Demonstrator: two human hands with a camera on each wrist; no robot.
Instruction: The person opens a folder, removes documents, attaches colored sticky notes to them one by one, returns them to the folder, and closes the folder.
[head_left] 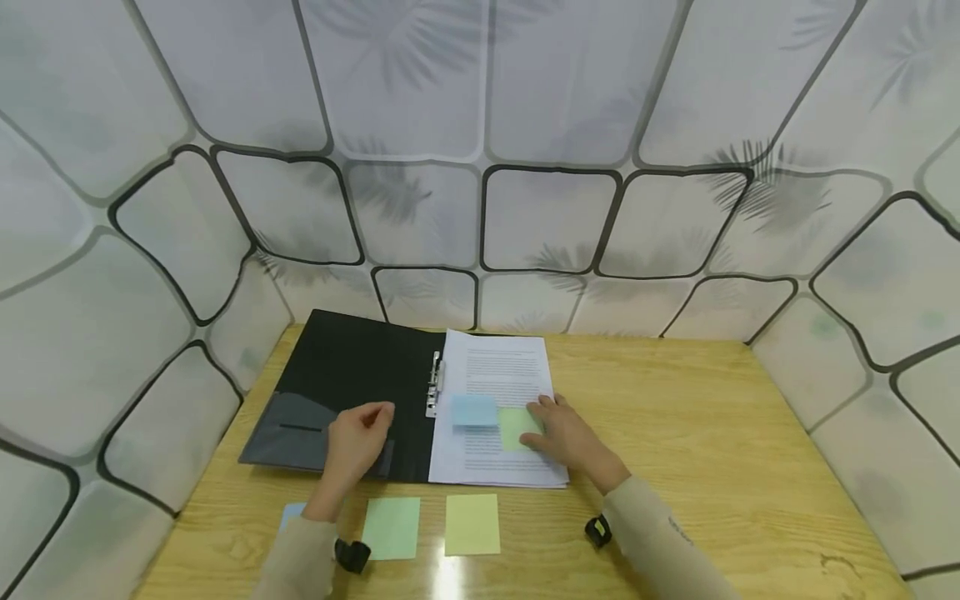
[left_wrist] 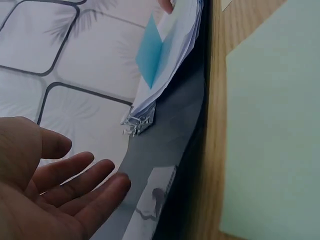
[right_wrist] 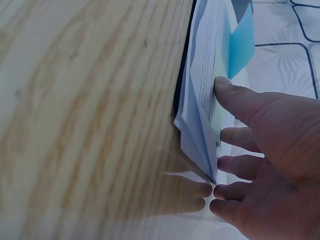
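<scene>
An open black binder (head_left: 367, 354) lies on the table with a stack of printed pages (head_left: 506, 371) under its metal clip (head_left: 434, 385). On the top page are a blue sticky note (head_left: 474, 410), its free part standing up, and a pale green sticky note (head_left: 512, 429) beside it. My right hand (head_left: 572, 437) rests at the pages' right edge, thumb and fingertips on the green note. Above the binder's grey pocket (head_left: 288, 429) hovers my left hand (head_left: 354, 442), its fingers loosely bent with nothing in them.
In front of the binder on the wooden table (head_left: 660, 408) lie a green note sheet (head_left: 392, 529), a yellow one (head_left: 472, 525) and a blue one (head_left: 291, 512), partly hidden by my left sleeve. A patterned curtain (head_left: 547, 221) surrounds the table's back and sides.
</scene>
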